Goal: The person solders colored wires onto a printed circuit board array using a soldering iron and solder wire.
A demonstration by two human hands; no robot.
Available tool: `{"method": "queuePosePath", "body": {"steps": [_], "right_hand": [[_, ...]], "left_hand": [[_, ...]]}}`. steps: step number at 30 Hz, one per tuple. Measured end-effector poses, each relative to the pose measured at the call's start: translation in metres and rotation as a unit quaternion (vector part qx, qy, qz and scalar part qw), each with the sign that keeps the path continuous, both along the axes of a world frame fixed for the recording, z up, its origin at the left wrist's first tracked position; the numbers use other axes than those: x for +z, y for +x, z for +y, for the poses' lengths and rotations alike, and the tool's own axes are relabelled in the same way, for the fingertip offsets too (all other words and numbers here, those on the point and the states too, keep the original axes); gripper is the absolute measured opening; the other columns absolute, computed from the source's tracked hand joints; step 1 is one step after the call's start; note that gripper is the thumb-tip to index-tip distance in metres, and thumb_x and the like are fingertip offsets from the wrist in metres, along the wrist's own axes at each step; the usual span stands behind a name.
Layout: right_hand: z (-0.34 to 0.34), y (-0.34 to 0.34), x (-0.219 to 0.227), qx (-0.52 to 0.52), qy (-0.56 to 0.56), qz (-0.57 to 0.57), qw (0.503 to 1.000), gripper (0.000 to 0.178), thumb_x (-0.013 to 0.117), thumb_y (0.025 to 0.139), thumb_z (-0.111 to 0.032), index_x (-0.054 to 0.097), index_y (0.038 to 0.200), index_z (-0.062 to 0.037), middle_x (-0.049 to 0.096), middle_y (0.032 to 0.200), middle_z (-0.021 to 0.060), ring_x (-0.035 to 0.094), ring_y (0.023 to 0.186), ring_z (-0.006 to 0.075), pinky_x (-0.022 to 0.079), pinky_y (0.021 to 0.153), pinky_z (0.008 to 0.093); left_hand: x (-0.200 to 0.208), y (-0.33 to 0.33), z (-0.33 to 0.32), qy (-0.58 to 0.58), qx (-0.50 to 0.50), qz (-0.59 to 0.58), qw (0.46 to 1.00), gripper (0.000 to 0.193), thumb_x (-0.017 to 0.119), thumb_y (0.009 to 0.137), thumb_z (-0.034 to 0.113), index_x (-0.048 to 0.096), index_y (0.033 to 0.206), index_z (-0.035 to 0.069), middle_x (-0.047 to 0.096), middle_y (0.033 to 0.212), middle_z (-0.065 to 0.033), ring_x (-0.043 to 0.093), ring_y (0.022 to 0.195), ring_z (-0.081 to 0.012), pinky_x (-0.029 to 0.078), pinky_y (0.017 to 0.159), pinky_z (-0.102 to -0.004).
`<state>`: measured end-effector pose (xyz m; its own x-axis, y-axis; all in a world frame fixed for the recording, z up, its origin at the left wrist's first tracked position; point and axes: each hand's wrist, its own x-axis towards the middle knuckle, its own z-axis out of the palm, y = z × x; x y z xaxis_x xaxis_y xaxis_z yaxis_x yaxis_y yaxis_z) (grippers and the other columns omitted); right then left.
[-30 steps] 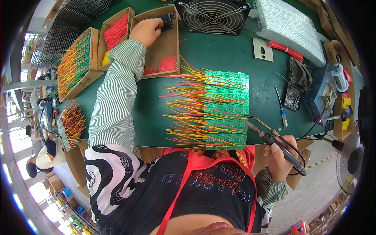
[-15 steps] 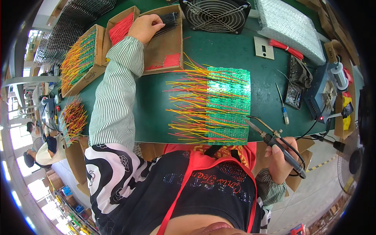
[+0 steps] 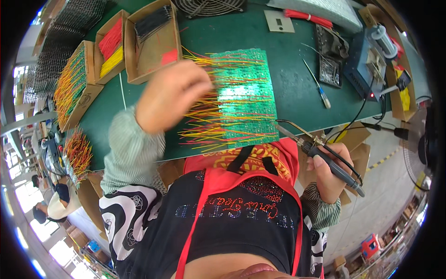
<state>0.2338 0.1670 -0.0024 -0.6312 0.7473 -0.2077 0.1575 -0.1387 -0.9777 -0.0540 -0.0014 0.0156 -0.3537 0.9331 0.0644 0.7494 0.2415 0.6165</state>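
Note:
A green circuit board (image 3: 248,88) lies on the green bench, with many yellow, orange and red wires sticking out of its left side. My left hand (image 3: 169,97) hovers over those wire ends; it is blurred and its fingers are curled, and I cannot make out whether it holds anything. My right hand (image 3: 331,174) grips a black-handled soldering iron (image 3: 320,151) at the bench's near edge. The iron's tip points at the board's lower right corner, just short of it.
Cardboard boxes hold black wires (image 3: 151,23), red and yellow wires (image 3: 110,46) and mixed wires (image 3: 69,88). A soldering station (image 3: 367,65), a small screwdriver (image 3: 318,88), a dark tray (image 3: 331,69) and a fan (image 3: 209,5) stand at the back and right.
My left hand has come back from the box of black wires at the far left and now hangs over the board's wire ends. The right hand with the iron stays put.

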Motion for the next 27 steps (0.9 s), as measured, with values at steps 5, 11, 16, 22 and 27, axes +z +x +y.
{"method": "queuePosePath", "body": {"steps": [5, 11, 16, 22, 27], "right_hand": [[-0.009, 0.022, -0.002, 0.018, 0.062, -0.063, 0.996, 0.019, 0.068, 0.068, -0.004, 0.058, 0.084, 0.0013, 0.063, 0.071, 0.0071, 0.059, 0.062, 0.0113, 0.048, 0.06, 0.0243], [-0.015, 0.034, -0.006, 0.034, 0.047, -0.079, 0.995, 0.021, 0.071, 0.067, -0.007, 0.06, 0.083, 0.0, 0.064, 0.071, 0.0044, 0.058, 0.063, 0.0087, 0.047, 0.06, 0.0235], [-0.016, 0.03, -0.011, 0.05, 0.028, -0.075, 0.996, 0.02, 0.071, 0.068, -0.007, 0.059, 0.083, 0.0003, 0.064, 0.072, 0.0044, 0.058, 0.064, 0.0075, 0.047, 0.06, 0.0228], [-0.016, 0.026, -0.013, 0.05, 0.018, -0.067, 0.996, 0.019, 0.07, 0.069, -0.006, 0.059, 0.083, 0.0005, 0.064, 0.073, 0.0044, 0.058, 0.065, 0.0067, 0.048, 0.06, 0.0224], [-0.016, 0.025, -0.015, 0.056, 0.005, -0.073, 0.996, 0.019, 0.071, 0.07, -0.005, 0.059, 0.084, 0.0004, 0.064, 0.073, 0.0045, 0.058, 0.065, 0.0066, 0.048, 0.06, 0.0222]], "left_hand": [[-0.021, 0.075, 0.003, -0.011, -0.065, -0.023, 0.998, 0.011, 0.064, 0.078, 0.013, 0.058, 0.078, 0.004, 0.055, 0.074, -0.0093, 0.056, 0.07, -0.0277, 0.044, 0.062, -0.0368], [-0.035, 0.092, 0.011, -0.028, -0.063, -0.046, 0.997, 0.011, 0.065, 0.077, 0.013, 0.058, 0.076, 0.005, 0.056, 0.073, -0.0078, 0.056, 0.068, -0.0268, 0.044, 0.06, -0.0368], [-0.042, 0.097, 0.01, -0.029, -0.048, -0.043, 0.997, 0.011, 0.065, 0.076, 0.013, 0.058, 0.076, 0.005, 0.056, 0.072, -0.008, 0.056, 0.066, -0.027, 0.043, 0.058, -0.0367], [-0.043, 0.096, 0.01, -0.022, -0.043, -0.054, 0.997, 0.011, 0.065, 0.075, 0.012, 0.057, 0.075, 0.004, 0.056, 0.071, -0.0083, 0.056, 0.065, -0.0269, 0.043, 0.057, -0.0368], [-0.043, 0.095, 0.009, -0.025, -0.043, -0.046, 0.998, 0.011, 0.065, 0.075, 0.013, 0.057, 0.074, 0.004, 0.056, 0.071, -0.0083, 0.056, 0.065, -0.0267, 0.043, 0.057, -0.0369]]}}
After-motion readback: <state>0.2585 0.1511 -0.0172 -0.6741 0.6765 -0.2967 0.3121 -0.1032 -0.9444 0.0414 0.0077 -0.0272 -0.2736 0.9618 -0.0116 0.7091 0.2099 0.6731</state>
